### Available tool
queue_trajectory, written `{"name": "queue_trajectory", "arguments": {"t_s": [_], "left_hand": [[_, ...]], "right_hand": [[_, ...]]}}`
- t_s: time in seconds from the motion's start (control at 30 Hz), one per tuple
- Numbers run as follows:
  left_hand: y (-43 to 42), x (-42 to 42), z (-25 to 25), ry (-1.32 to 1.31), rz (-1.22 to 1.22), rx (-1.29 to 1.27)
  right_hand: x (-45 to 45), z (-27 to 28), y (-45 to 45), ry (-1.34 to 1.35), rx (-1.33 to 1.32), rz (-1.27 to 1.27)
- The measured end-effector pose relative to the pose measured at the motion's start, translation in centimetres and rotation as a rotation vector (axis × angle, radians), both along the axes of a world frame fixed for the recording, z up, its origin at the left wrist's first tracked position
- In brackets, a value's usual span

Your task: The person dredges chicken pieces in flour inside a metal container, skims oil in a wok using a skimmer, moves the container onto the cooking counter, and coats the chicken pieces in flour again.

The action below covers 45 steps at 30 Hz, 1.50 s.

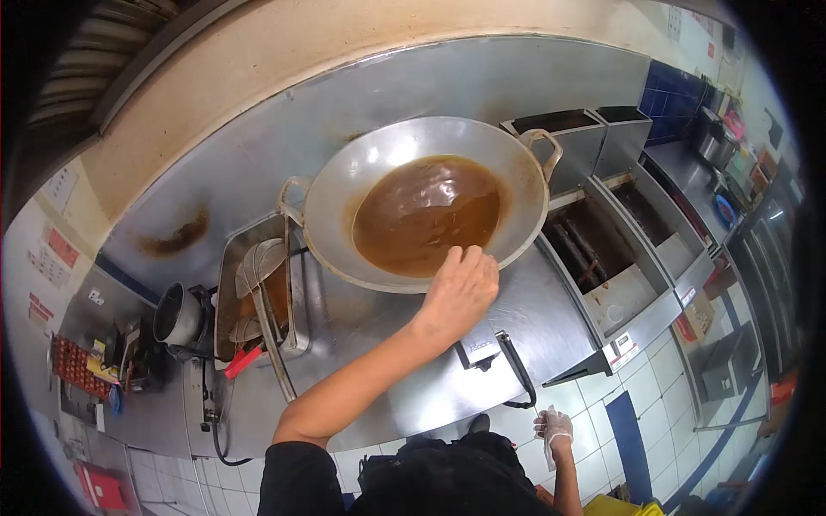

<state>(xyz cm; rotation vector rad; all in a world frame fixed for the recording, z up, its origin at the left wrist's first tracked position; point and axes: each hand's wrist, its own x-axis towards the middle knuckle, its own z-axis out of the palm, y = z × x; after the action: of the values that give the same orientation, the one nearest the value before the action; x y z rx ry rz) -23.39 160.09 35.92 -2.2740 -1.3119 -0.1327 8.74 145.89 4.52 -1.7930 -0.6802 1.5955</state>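
A large metal wok (331, 245) with two loop handles holds a pool of brown liquid (426, 215). My bare left hand (460, 288) reaches over the wok's near rim, knuckles up and fingers bunched together. Its fingertips are turned down toward the liquid, so whatever they pinch, if anything, is hidden. My right hand (555, 426), in a clear plastic glove, hangs low beside my body above the tiled floor. Its fingers are slightly bent and apart, with no object visible in them.
Left of the wok, a rectangular metal pan (297, 322) holds strainers (262, 267) and a red-handled tool (243, 363). A small pot (179, 316) stands farther left. Fryer wells (594, 249) lie to the right. A black handle (518, 370) sticks out at the counter's front edge.
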Motion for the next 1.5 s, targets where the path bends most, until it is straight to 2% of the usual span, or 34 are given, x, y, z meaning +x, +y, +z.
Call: {"name": "queue_trajectory", "arguments": {"t_s": [0.27,0.33,0.4,0.5,0.57,0.6,0.67,0.7,0.73,0.77,0.8,0.83,0.87,0.93,1.03,1.1,1.13,1.17,1.2,1.27,1.3,1.37,1.43,1.47,1.5], "left_hand": [[-0.6,0.1,-0.4,-0.326,0.025,-0.021],[-2.3,0.7,0.7,-0.379,-0.026,-0.021],[-4.7,1.3,0.5,-0.504,-0.144,0.134],[-7.9,2.3,-5.0,-0.667,-0.39,-0.052],[-10.4,3.6,-9.5,-0.796,-0.504,-0.313],[-11.4,3.6,-11.5,-0.783,-0.599,-0.379],[-14.3,5.2,-15.2,-0.743,-0.677,-0.707],[-11.8,4.8,-17.7,-0.699,-0.786,-0.785],[-8.9,4.0,-20.0,-0.65,-0.89,-0.868],[-6.2,3.2,-22.3,-0.584,-0.98,-0.985],[-3.6,2.3,-23.9,-0.454,-1.012,-1.042],[-0.9,1.4,-25.2,-0.314,-1.074,-1.124],[2.0,0.6,-26.4,-0.181,-1.115,-1.163],[5.5,-0.2,-28.6,-0.101,-1.242,-1.223],[6.9,0.7,-32.3,0.012,-1.39,-1.297],[7.3,1.5,-33.7,0.061,-1.487,-1.312],[7.3,2.1,-33.3,0.084,-1.462,-1.439],[5.8,2.5,-32.8,0.111,-1.425,-1.558],[4.3,2.7,-32.9,0.135,-1.443,-1.566],[1.1,3.2,-34.3,0.119,-1.482,-1.734],[-0.9,3.4,-34.6,0.141,-1.427,-1.822],[-5.3,3.8,-34.6,0.088,-1.446,-1.835],[-10.4,4.9,-35.3,0.021,-1.443,-1.839],[-13.1,5.8,-36.2,-0.091,-1.539,-1.692],[-15.7,6.6,-36.8,-0.199,-1.62,-1.54]], "right_hand": [[1.9,2.9,1.9,-0.117,0.083,-0.016],[2.9,2.6,0.6,-0.09,0.102,-0.099],[3.9,2.0,-1.8,0.056,0.163,-0.244],[3.4,2.8,-6.2,0.07,0.203,-0.501],[2.7,2.0,-9.9,0.072,0.158,-0.64],[2.3,2.2,-11.8,0.058,0.099,-0.735],[-1.6,5.7,-16.1,0.009,0.07,-1.008],[-4.5,6.0,-14.3,-0.028,0.023,-1.135],[-7.0,6.6,-13.4,-0.162,-0.094,-1.058],[-10.6,7.0,-12.5,-0.508,-0.127,-0.977],[-13.7,3.2,-12.3,-0.494,-0.074,-1.131],[-16.8,2.2,-11.1,-0.356,0.008,-1.334],[-20.3,4.0,-8.8,-0.251,0.059,-1.56],[-24.4,2.5,-8.5,-0.15,0.186,-1.769],[-28.9,3.4,-10.6,-0.485,0.087,-1.985],[-32.8,1.0,-13.9,-0.617,0.044,-2.063],[-35.2,-2.0,-17.0,-0.937,-0.144,-1.981],[-38.3,-2.9,-20.3,-1.134,-0.275,-1.931],[-41.3,-3.9,-23.5,-1.325,-0.432,-1.878],[-48.1,-4.4,-28.6,-1.414,-0.548,-1.898],[-52.2,-5.1,-31.4,-1.488,-0.744,-1.864],[-57.9,-6.1,-35.2,-1.611,-1.132,-1.741],[-59.7,-2.1,-35.7,-1.492,-1.668,-1.33],[-59.9,-2.1,-38.1,-1.485,-1.663,-1.318],[-60.2,-1.9,-40.9,-0.919,-1.736,-1.603]]}}
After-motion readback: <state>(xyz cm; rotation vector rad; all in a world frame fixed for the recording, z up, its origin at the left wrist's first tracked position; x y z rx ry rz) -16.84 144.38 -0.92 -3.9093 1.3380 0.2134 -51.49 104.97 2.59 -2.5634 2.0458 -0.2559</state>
